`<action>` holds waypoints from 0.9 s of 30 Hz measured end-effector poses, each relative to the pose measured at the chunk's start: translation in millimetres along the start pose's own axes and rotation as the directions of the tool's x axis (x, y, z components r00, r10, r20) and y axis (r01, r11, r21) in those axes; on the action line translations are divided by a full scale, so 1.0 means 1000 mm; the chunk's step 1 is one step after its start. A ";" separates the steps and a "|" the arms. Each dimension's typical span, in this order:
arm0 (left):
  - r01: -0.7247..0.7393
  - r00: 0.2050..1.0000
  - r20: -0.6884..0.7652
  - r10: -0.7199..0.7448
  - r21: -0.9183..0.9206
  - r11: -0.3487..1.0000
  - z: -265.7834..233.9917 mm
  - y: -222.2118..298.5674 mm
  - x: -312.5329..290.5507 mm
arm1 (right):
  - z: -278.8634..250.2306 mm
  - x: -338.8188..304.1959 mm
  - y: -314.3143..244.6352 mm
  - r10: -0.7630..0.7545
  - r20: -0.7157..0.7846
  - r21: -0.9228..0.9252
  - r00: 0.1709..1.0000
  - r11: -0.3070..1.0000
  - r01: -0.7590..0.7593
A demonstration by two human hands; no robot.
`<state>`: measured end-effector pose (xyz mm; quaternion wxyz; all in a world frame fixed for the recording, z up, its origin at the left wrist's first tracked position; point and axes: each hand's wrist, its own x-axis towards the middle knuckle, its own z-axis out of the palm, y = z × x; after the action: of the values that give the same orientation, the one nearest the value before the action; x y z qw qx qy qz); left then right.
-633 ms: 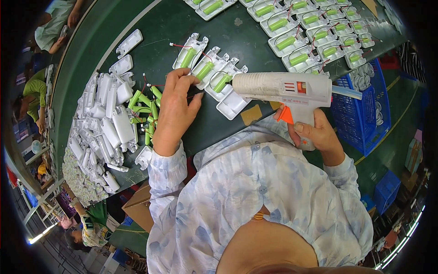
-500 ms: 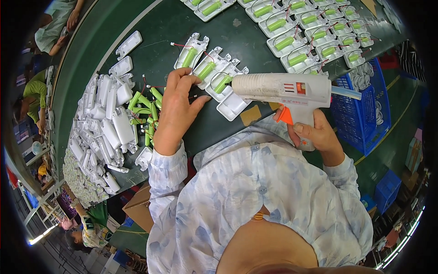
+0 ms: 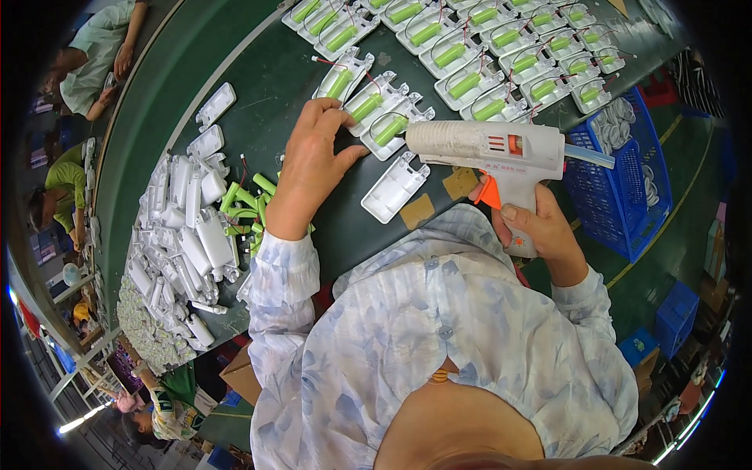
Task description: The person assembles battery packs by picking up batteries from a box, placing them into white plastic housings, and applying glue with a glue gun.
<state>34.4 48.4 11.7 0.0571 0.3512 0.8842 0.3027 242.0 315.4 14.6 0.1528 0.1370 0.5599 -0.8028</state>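
My right hand (image 3: 540, 229) grips the handle of a white glue gun (image 3: 486, 145) with an orange trigger, its nozzle pointing left over the dark green table (image 3: 266, 86). My left hand (image 3: 313, 160) lies on the table with its fingers touching white plastic shells holding green battery cells (image 3: 374, 106). An empty white shell (image 3: 395, 188) lies just under the gun's nozzle. Loose green cells (image 3: 243, 205) lie by my left wrist.
A heap of empty white shells (image 3: 184, 235) fills the table's left end. Rows of shells with green cells (image 3: 501, 47) run along the far side. A blue crate (image 3: 627, 180) stands at the right. Two cardboard scraps (image 3: 439, 197) lie near me. Other people sit at far left.
My left hand has slid up from the loose cells toward the filled shells. The glue gun stays almost where it was.
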 end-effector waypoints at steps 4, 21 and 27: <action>-0.006 1.000 0.031 0.006 -0.008 1.000 0.001 0.000 0.015 | 0.001 0.000 0.001 -0.032 -0.042 0.017 0.999 0.999 0.032; -0.112 0.991 -0.076 0.114 0.025 0.993 0.020 0.019 0.005 | 0.005 0.010 0.002 -0.149 -0.087 0.103 0.985 0.982 0.157; -0.118 0.992 -0.048 0.116 -0.053 0.992 0.031 0.002 0.014 | 0.009 0.005 0.000 -0.157 -0.114 0.113 0.981 0.979 0.169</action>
<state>35.0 73.9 -11.1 0.0291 0.3938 0.8543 0.3380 236.9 306.4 16.3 0.0482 0.1416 0.5264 -0.8370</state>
